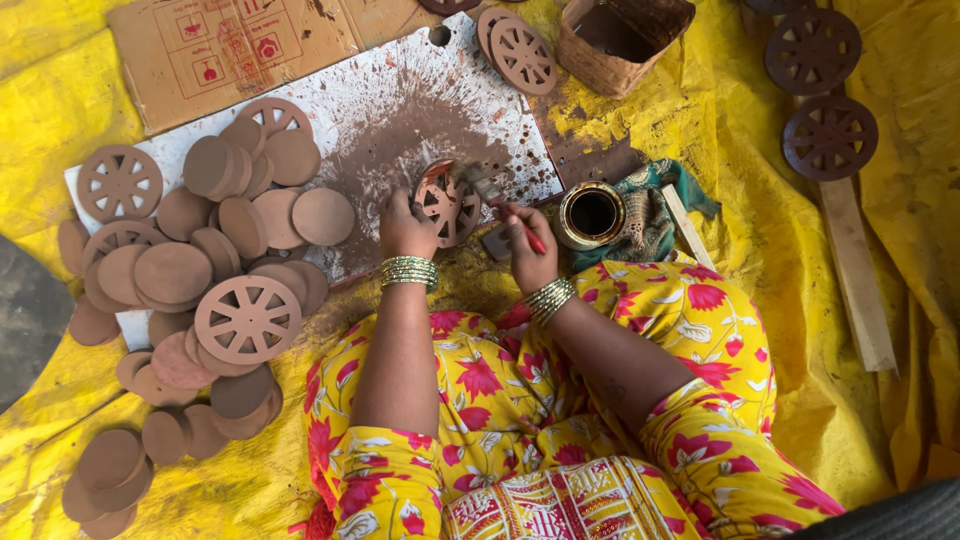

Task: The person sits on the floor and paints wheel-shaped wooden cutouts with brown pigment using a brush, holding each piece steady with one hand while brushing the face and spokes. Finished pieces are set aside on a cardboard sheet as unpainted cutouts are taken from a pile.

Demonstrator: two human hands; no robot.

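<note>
Currently left hand (405, 228) grips a small spoked clay wheel (447, 203), holding it tilted up on edge over the paint-spattered white board (400, 100). Wheel face looks partly wet with dark brown paint. Right hand (527, 252) is closed around a red-handled brush (505, 205); bristle end touches the wheel's right side. Both wrists carry stacked bangles.

Just right of the right hand: open round paint tin (592, 213), dark inside, sitting on a green patterned cloth (655, 215).

Left of the board's painted patch: a loose pile of clay discs (250, 210), plain ones mixed with spoked ones, overlapping, spilling down onto the yellow tarp (850, 420). One large spoked wheel (248, 319) lies flat on top of the pile, near the left forearm. Smaller stack of plain discs (105, 480) sits apart at lower left.

Top centre: two unpainted spoked wheels (515, 50) overlap at the board's edge, beside a woven basket (622, 38). Upper right: two dark painted wheels (820, 95) lie on a wooden plank (855, 260), well apart from the hands. Flattened cardboard (240, 50) lies under the board's top edge.

Person sits on the tarp, knees in yellow-and-red floral fabric.
</note>
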